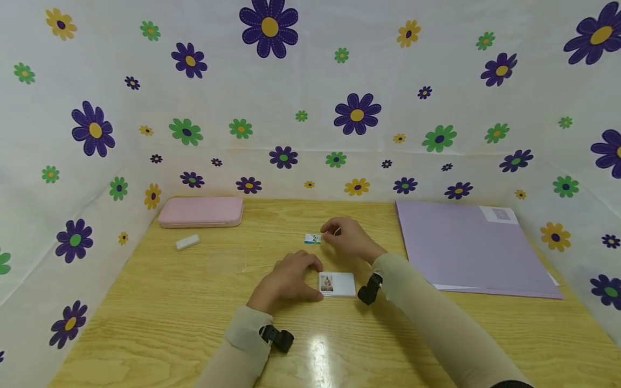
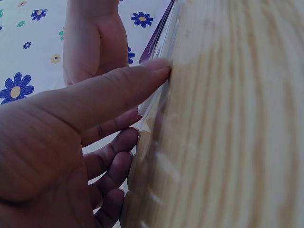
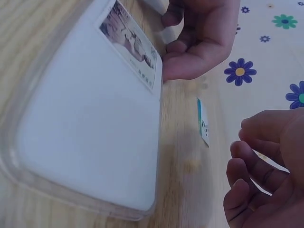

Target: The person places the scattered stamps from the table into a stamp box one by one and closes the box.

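With left hand (image 1: 291, 276), gripping left end of white case (image 1: 342, 284), below centre of head view; with right hand (image 1: 350, 238), slack and holding nothing, hovering beside small printed slip (image 1: 312, 238). Left wrist view: catching case edge-on, printed face hidden. Right wrist view, left side: probably rigid, light, slick; best held by opposite sides. Expect thin, bendable slip; lift by edge. Unable to read blurred lettering.
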Demonstrator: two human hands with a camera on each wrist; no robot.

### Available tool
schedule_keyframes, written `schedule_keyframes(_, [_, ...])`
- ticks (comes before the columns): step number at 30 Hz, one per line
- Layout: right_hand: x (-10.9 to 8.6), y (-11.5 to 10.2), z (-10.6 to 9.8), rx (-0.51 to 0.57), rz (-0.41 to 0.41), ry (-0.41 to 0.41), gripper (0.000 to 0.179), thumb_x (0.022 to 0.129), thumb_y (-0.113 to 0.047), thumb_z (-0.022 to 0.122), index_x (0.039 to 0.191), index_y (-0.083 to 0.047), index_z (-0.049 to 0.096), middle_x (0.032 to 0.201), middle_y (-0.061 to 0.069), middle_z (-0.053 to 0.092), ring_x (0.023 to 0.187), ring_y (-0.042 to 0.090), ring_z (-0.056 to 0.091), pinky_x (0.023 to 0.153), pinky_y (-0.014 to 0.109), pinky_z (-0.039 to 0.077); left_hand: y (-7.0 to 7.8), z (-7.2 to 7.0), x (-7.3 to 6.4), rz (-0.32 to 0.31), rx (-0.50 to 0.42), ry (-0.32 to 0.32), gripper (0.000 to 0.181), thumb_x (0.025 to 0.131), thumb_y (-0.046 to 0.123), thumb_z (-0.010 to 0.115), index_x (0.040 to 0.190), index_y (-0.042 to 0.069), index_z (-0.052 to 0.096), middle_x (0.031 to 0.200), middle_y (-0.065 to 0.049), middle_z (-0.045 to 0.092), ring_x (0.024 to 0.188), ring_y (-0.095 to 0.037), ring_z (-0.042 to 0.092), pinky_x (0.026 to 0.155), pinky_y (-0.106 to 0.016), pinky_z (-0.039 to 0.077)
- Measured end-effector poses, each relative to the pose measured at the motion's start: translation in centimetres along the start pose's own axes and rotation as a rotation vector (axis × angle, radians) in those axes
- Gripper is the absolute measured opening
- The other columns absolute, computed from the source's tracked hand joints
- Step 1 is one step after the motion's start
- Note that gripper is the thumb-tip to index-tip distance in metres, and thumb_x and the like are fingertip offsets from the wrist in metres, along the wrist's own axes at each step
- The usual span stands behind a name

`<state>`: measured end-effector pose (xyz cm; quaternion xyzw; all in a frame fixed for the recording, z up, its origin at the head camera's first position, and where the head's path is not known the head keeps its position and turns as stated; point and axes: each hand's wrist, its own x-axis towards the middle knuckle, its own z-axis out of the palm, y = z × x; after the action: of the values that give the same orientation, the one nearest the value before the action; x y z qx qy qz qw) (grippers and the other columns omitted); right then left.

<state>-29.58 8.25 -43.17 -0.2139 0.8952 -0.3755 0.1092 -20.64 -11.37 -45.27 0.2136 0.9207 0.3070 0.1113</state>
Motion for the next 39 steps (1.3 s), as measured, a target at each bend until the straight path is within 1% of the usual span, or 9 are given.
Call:
schedule_keyframes(5, [0.8,0.2,0.3,-0.011,0.011,-0.011,0.016,0.097,-0.014,0.063,0.109,-0.007,0.070,0.099,0.003,0.064,0.092,0.020,0.058,0.082,0.036,0.049,0.1,0.0,0.1,0.011,0.001,-0.007,0.047,0.073,0.036,0.088,0.111,0.022,0.064,0.120,0.000,0.055,0.111,-0.027,0.048,0.093,-0.052,0.035])
schedule_keyframes(8, [1.2,0.2,0.5,-0.015,0.013,-0.018,0.015,0.097,-0.014,0.063,0.108,-0.007,0.070,0.099,0.003,0.064,0.093,0.020,0.059,0.083,0.037,0.048,0.0,0.0,0.1,0.011,0.009,-0.008,0.047,0.072,0.037,0.088,0.110,0.022,0.064,0.118,0.000,0.055,0.111,-0.027,0.048,0.092,-0.052,0.036])
schedule_keyframes(11, [1.7,0.3,0.7,-0.026,0.009,-0.026,0.015,0.097,-0.012,0.063,0.108,-0.006,0.070,0.098,0.004,0.064,0.092,0.020,0.059,0.082,0.036,0.049,0.0,0.0,0.2,0.011,0.013,-0.008,0.048,0.072,0.038,0.088,0.111,0.022,0.064,0.118,0.001,0.055,0.110,-0.027,0.048,0.092,-0.051,0.036])
schedule_keyframes(16, [2.4,0.4,0.9,-0.075,0.009,-0.045,0.014,0.096,-0.012,0.065,0.107,-0.006,0.070,0.096,0.003,0.065,0.088,0.017,0.059,0.080,0.034,0.049,0.0,0.0,0.1,0.005,0.006,-0.011,0.047,0.072,0.037,0.088,0.110,0.023,0.064,0.119,0.001,0.055,0.111,-0.027,0.048,0.093,-0.051,0.036])
schedule_keyframes(20, [2.9,0.5,0.9,-0.119,0.010,-0.056,0.010,0.094,-0.013,0.067,0.101,-0.007,0.072,0.092,0.002,0.066,0.085,0.016,0.058,0.080,0.033,0.049,0.1,0.0,0.1,0.003,-0.002,-0.014,0.047,0.072,0.037,0.088,0.110,0.023,0.064,0.120,0.001,0.054,0.111,-0.026,0.048,0.093,-0.050,0.035])
schedule_keyframes(25, [3.6,0.5,0.9,-0.150,0.012,-0.060,0.006,0.092,-0.012,0.070,0.093,-0.007,0.073,0.087,0.001,0.066,0.080,0.016,0.057,0.076,0.032,0.048,0.2,0.0,0.1,-0.004,0.001,-0.019,0.047,0.072,0.037,0.088,0.110,0.023,0.064,0.121,0.001,0.054,0.111,-0.026,0.047,0.093,-0.049,0.035])
schedule_keyframes(28, [3.8,0.6,1.0,-0.151,0.035,-0.063,0.005,0.091,-0.013,0.072,0.091,-0.008,0.073,0.086,0.001,0.065,0.079,0.016,0.056,0.074,0.031,0.047,0.3,-0.1,0.0,-0.011,0.005,-0.022,0.047,0.073,0.037,0.088,0.111,0.023,0.064,0.121,0.001,0.054,0.112,-0.026,0.047,0.093,-0.049,0.035])
schedule_keyframes(33, [3.9,0.6,1.0,-0.139,0.070,-0.071,0.005,0.092,-0.014,0.072,0.090,-0.009,0.072,0.086,0.002,0.064,0.079,0.017,0.055,0.074,0.031,0.046,0.3,-0.2,0.1,-0.015,0.007,-0.022,0.048,0.073,0.037,0.088,0.112,0.023,0.063,0.122,0.000,0.054,0.113,-0.026,0.047,0.093,-0.049,0.035])
schedule_keyframes(39, [3.8,0.5,0.7,-0.106,0.054,-0.086,0.006,0.093,-0.013,0.070,0.091,-0.008,0.071,0.088,0.003,0.064,0.081,0.017,0.055,0.075,0.031,0.045,0.2,-0.3,0.1,-0.018,0.009,-0.019,0.048,0.073,0.036,0.088,0.111,0.024,0.063,0.121,0.002,0.054,0.112,-0.025,0.047,0.093,-0.048,0.035])
